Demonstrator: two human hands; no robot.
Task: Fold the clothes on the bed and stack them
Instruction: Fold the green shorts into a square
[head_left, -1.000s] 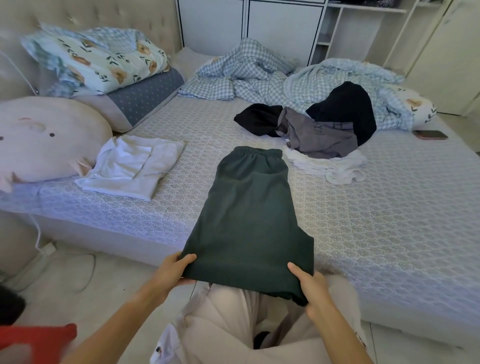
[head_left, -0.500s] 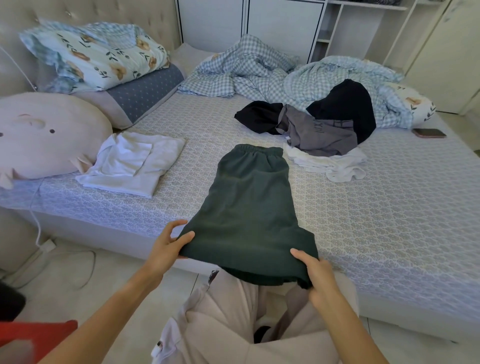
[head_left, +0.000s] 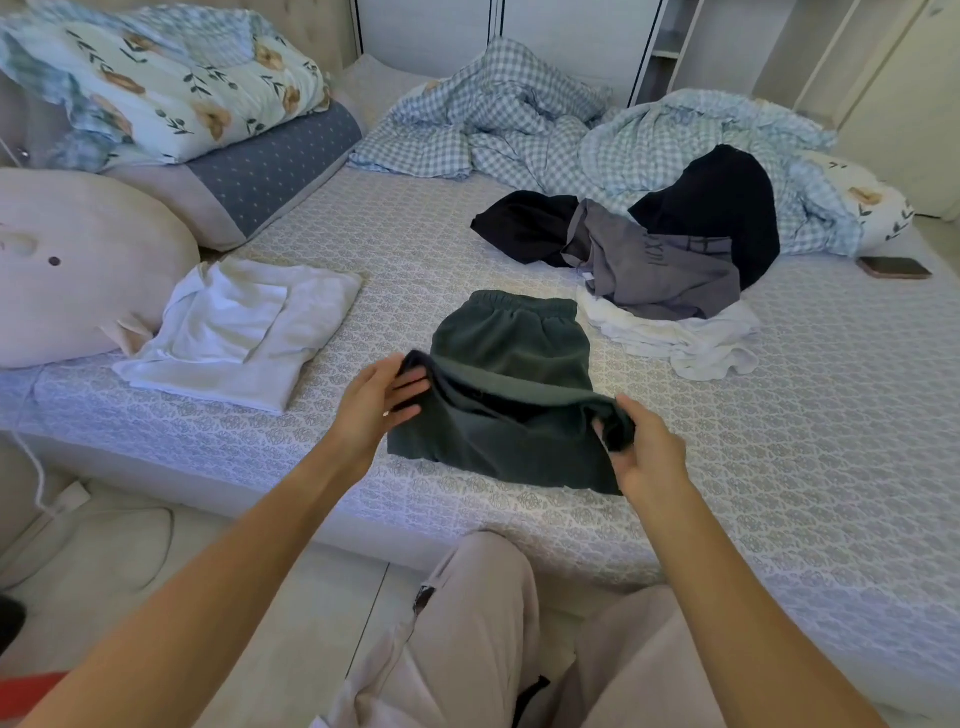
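Dark green shorts (head_left: 511, 343) lie on the bed (head_left: 779, 415), waistband at the far end. My left hand (head_left: 371, 402) grips the left hem corner and my right hand (head_left: 647, 449) grips the right one. Both hold the hem raised and carried over the middle of the shorts, so the lower half doubles back. A folded white garment (head_left: 244, 332) lies to the left. Beyond the shorts sits a loose pile: a grey garment (head_left: 654, 265) on a white one (head_left: 685, 338), with black clothes (head_left: 727, 202) behind.
A crumpled checked blanket (head_left: 519, 119) fills the far side of the bed. Pillows (head_left: 156, 93) and a round plush cushion (head_left: 78, 260) line the left end. A phone (head_left: 893, 267) lies at the right. My knees (head_left: 478, 623) are beside the bed's near edge.
Both hands have lifted the hem of the green shorts from the bed's near edge and brought it forward over the shorts, toward the waistband.
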